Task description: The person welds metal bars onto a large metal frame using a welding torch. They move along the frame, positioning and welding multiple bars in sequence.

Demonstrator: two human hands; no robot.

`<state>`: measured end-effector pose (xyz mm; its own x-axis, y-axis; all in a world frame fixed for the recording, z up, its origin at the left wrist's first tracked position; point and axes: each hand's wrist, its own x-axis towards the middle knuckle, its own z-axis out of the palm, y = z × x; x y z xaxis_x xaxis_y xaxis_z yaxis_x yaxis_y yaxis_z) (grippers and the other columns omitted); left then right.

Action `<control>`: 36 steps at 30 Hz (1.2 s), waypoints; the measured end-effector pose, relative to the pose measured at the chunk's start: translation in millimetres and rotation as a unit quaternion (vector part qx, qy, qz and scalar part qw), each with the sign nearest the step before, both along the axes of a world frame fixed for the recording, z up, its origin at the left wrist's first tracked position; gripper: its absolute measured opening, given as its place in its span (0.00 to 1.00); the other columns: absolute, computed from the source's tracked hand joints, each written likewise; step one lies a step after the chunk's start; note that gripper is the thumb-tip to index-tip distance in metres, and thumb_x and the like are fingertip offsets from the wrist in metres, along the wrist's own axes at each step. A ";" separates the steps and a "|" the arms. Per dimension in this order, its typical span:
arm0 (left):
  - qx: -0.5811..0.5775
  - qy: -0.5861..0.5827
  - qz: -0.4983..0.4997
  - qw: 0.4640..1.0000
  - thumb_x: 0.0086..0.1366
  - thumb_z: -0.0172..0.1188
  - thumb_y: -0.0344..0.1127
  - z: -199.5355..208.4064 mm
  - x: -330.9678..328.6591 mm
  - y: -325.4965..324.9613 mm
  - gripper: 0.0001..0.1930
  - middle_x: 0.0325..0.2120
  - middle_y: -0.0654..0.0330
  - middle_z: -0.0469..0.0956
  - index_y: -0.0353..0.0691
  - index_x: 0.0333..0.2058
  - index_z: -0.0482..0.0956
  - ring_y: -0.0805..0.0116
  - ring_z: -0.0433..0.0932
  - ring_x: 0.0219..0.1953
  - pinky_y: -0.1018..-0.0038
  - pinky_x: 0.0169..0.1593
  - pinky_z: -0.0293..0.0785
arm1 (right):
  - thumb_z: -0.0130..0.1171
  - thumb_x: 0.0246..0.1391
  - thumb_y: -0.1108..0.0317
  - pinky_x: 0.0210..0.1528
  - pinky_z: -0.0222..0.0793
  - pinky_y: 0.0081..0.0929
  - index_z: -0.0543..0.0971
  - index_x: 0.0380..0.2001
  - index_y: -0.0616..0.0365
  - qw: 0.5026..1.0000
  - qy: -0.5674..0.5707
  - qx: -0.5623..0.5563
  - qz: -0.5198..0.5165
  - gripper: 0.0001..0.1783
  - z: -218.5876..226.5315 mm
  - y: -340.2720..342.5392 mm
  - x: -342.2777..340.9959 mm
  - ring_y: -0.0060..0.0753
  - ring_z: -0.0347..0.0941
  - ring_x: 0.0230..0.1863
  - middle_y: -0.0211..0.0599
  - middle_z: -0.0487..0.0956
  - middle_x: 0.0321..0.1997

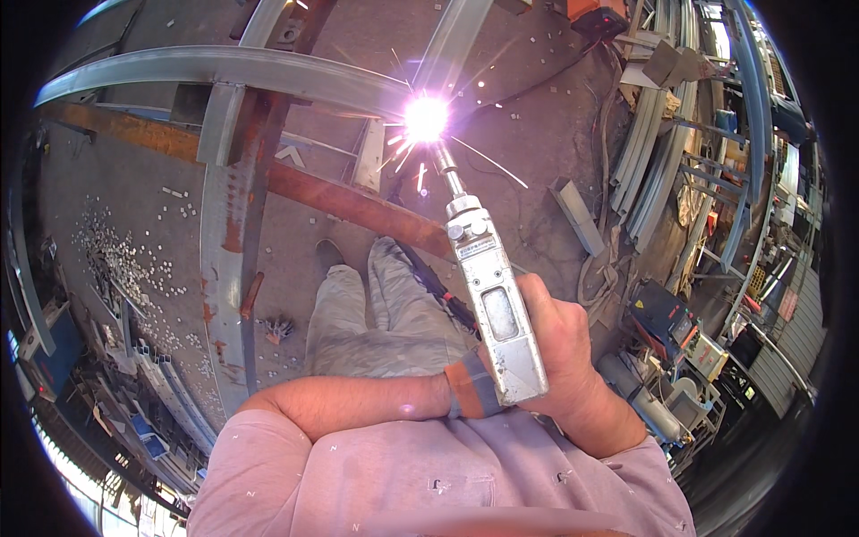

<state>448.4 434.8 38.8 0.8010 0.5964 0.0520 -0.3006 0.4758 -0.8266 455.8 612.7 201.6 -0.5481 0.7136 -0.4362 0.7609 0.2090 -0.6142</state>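
My right hand point(562, 345) is wrapped round a silver handheld welding gun point(501, 313), with a worn metal body and a narrow nozzle pointing away from me. At the nozzle tip a bright white-violet glare point(426, 119) throws sparks. It sits where a long galvanized steel profile point(224, 70) meets another steel profile point(455, 40), and it hides the joint itself. My left forearm crosses my body to the right. An orange and grey glove or cuff point(472, 385) covers its end, against the gun's rear, and the left fingers are hidden behind the gun.
A rusty steel beam point(358, 201) crosses in front of my legs, and an upright frame member point(228, 259) stands left. Metal offcuts point(125, 251) litter the floor. Right lie a short square tube point(577, 215), stacked profiles point(644, 170), cables and a dark machine point(660, 313).
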 end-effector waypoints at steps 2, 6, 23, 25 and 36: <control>0.018 0.018 0.001 1.000 0.82 0.48 0.44 0.5 -0.4 0.8 0.19 0.60 0.57 0.76 0.48 0.65 0.71 0.64 0.76 0.64 0.67 0.68 0.73 | 0.75 0.48 0.69 0.32 0.81 0.40 0.75 0.45 0.63 1.000 -0.012 -0.004 0.000 0.24 -0.9 -0.8 0.6 0.51 0.87 0.30 0.44 0.85 0.31; 0.076 0.069 0.003 0.995 0.81 0.49 0.44 -0.1 -4.5 1.8 0.18 0.60 0.57 0.77 0.47 0.64 0.72 0.63 0.76 0.63 0.66 0.67 0.73 | 0.75 0.47 0.68 0.32 0.80 0.40 0.75 0.44 0.63 1.000 -0.009 0.002 -0.001 0.24 -1.7 -2.2 1.4 0.52 0.87 0.30 0.44 0.84 0.30; 0.347 0.344 0.023 0.872 0.78 0.53 0.42 0.1 -1.8 0.7 0.16 0.56 0.55 0.80 0.46 0.58 0.78 0.58 0.78 0.61 0.64 0.65 0.74 | 0.75 0.47 0.67 0.33 0.80 0.40 0.74 0.46 0.63 1.000 -0.004 -0.012 -0.003 0.25 -1.4 -2.8 7.5 0.53 0.87 0.31 0.44 0.85 0.30; 0.375 0.375 0.030 0.847 0.77 0.54 0.42 -0.8 -0.9 0.7 0.16 0.56 0.55 0.81 0.46 0.58 0.79 0.58 0.79 0.61 0.63 0.65 0.74 | 0.75 0.47 0.68 0.33 0.80 0.40 0.74 0.46 0.63 1.000 -0.006 -0.011 -0.002 0.25 -1.7 -3.6 8.3 0.53 0.86 0.31 0.44 0.85 0.30; 0.557 0.586 0.114 0.577 0.75 0.57 0.40 -12.3 1.6 -18.3 0.15 0.54 0.54 0.83 0.45 0.54 0.83 0.55 0.80 0.59 0.62 0.64 0.75 | 0.74 0.47 0.70 0.32 0.78 0.40 0.76 0.43 0.62 1.000 0.006 0.002 -0.011 0.22 -5.9 -6.9 11.9 0.54 0.85 0.30 0.45 0.83 0.29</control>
<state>449.9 416.5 26.5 0.5818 0.8133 0.0066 -0.5029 0.3533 0.7889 467.7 605.8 195.7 -0.5380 0.7265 -0.4275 0.7580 0.1950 -0.6224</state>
